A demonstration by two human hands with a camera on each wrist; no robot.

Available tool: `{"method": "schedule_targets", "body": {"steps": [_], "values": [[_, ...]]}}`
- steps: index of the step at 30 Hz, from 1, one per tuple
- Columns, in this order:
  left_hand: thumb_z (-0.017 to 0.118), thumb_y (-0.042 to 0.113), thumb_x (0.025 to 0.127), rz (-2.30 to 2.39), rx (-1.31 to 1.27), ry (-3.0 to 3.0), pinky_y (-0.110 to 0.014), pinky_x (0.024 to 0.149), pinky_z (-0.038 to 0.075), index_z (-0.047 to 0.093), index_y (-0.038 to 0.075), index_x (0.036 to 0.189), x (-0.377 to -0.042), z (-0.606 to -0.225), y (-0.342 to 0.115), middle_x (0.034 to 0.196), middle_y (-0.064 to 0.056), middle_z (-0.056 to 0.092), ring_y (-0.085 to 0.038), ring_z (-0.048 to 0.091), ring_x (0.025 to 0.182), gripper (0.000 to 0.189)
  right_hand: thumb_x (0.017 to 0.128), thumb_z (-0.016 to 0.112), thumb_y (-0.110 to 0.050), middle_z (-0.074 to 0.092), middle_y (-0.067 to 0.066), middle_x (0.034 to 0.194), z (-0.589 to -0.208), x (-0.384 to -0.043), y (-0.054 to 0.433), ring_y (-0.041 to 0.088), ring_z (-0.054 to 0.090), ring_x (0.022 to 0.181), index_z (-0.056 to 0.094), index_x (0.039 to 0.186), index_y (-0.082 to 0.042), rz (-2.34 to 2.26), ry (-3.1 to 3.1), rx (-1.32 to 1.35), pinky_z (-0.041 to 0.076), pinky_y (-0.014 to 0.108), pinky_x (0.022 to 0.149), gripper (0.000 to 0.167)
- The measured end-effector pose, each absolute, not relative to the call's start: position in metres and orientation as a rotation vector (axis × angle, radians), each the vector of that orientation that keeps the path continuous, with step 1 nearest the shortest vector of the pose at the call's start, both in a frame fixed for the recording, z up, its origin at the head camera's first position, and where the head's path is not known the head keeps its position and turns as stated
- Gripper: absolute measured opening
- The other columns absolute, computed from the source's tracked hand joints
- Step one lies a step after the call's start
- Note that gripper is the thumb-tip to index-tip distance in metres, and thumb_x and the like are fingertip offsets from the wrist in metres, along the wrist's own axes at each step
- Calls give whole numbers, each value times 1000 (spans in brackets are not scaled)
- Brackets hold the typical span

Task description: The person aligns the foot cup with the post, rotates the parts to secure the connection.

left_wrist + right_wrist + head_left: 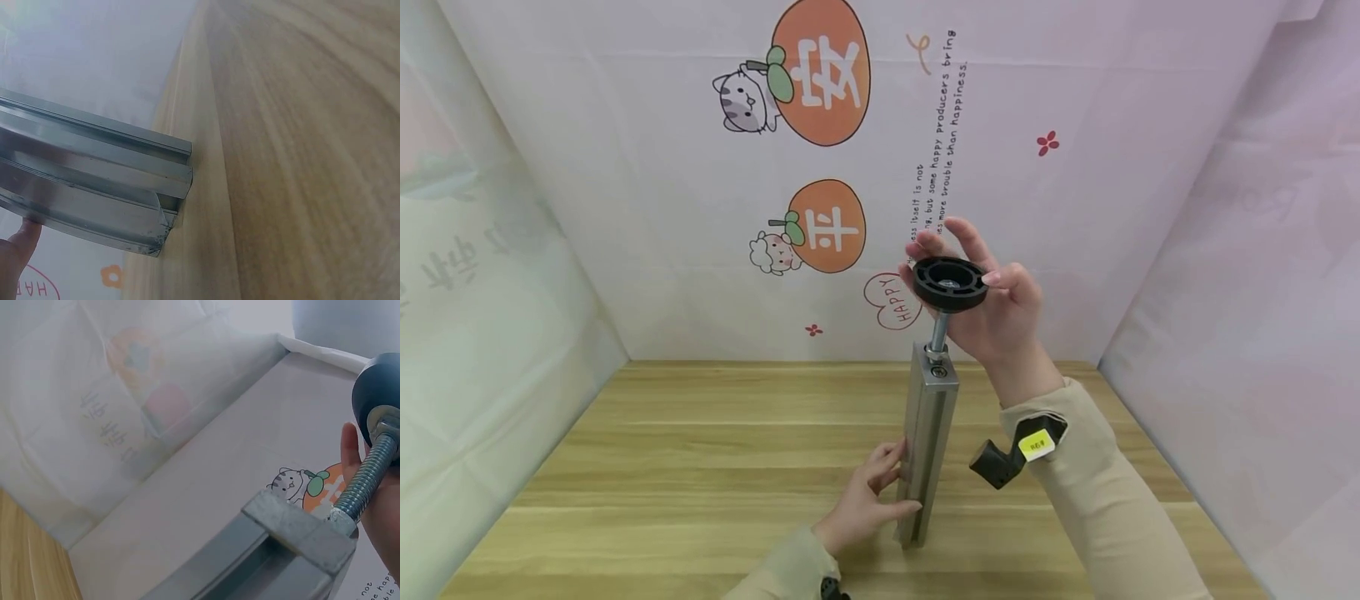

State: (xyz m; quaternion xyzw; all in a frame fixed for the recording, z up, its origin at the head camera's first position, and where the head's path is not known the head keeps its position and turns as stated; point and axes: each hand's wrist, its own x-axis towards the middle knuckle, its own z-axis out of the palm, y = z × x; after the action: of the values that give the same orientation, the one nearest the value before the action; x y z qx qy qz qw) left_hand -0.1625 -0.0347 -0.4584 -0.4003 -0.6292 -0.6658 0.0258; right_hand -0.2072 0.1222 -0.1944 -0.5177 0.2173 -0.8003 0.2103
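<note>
A silver aluminium profile (927,442) stands upright on the wooden table, its grooved lower end (106,181) meeting the tabletop in the left wrist view. My left hand (862,506) grips it low down, thumb on one side and fingers on the other. From the end plate (300,531) on top rises a threaded rod (369,478), which carries a round black levelling foot (931,292). With the thumb at the rim and fingers round the far side, my right hand (1006,321) holds that foot. How deep the rod sits is hidden.
The wood-grain table (700,450) spreads around the profile. Behind it hangs a white printed cloth (685,250) with orange fruit drawings, and pale cloth walls (1247,275) close off both sides. A black wrist camera mount (1000,462) juts from my right sleeve.
</note>
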Motion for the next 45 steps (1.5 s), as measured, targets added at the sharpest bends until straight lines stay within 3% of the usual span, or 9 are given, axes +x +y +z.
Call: {"method": "schedule_targets", "body": {"steps": [12, 23, 33, 36, 40, 45], "values": [[68, -3, 83, -2065, -1224, -1947, -37, 103, 46, 22, 11, 148, -162, -459, -35, 132, -24, 38, -3, 42, 123, 81, 83, 47, -17, 50, 8, 119, -201, -204, 123, 21, 43, 111, 57, 117, -10, -2312, 986, -1560, 43, 29, 95, 36], [67, -4, 83, -2084, -1254, -1914, -31, 102, 47, 21, 10, 148, -162, -458, -34, 134, -19, 38, -3, 41, 124, 81, 90, 48, -18, 54, 5, 119, -198, -202, 129, 23, 44, 113, 67, 107, -15, -2307, 1488, -1695, 46, 27, 94, 26], [67, -5, 82, -2086, -1263, -1893, -28, 103, 45, 22, 10, 148, -163, -460, -34, 134, -5, 39, -4, 40, 125, 81, 88, 42, -5, 56, -1, 121, -193, -191, 140, 23, 43, 119, 71, 103, -25, -2167, 2033, -1664, 49, 23, 94, 38], [67, -5, 82, -2069, -1266, -1890, -27, 104, 44, 22, 10, 148, -163, -461, -34, 134, -8, 39, -4, 40, 126, 81, 90, 47, -8, 56, -4, 122, -190, -186, 143, 23, 45, 119, 71, 103, -27, -2094, 2184, -1653, 50, 21, 94, 33], [67, -4, 83, -2069, -1256, -1906, -29, 105, 44, 22, 8, 148, -163, -461, -34, 134, -15, 38, -3, 39, 126, 80, 89, 49, 0, 57, -2, 121, -186, -180, 144, 22, 48, 117, 71, 104, -28, -2023, 2345, -1632, 50, 19, 91, 39], [67, -5, 83, -2043, -1265, -1907, -31, 105, 44, 22, 9, 148, -163, -461, -34, 132, -25, 38, -3, 40, 126, 81, 86, 52, 8, 59, 5, 118, -180, -170, 145, 18, 50, 115, 72, 103, -6, -1859, 2664, -1518, 49, 16, 91, 30]]}}
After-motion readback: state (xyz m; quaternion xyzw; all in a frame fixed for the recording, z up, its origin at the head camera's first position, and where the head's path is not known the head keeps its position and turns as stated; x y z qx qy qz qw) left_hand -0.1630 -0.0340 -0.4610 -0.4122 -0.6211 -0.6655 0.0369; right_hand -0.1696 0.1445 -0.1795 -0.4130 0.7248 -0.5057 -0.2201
